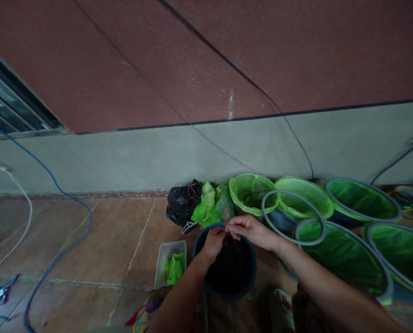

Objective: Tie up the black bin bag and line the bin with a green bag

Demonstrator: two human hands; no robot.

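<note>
Left hand (213, 241) fingers pinched on red tie (227, 217) | right hand (249, 229) fingers pinched on same tie | tie above dark bucket (227, 270) on floor | black bag (183, 203), green nets (360, 199) beyond

Green-lined hoop nets (362, 200) crowd the tiled floor along a grey wall, beside a knotted black bag (182, 201) and green bags (206, 206). A white tray (162, 263) holds green material; a blue cable (72, 201) and a white cable (26, 203) trail left.
</note>
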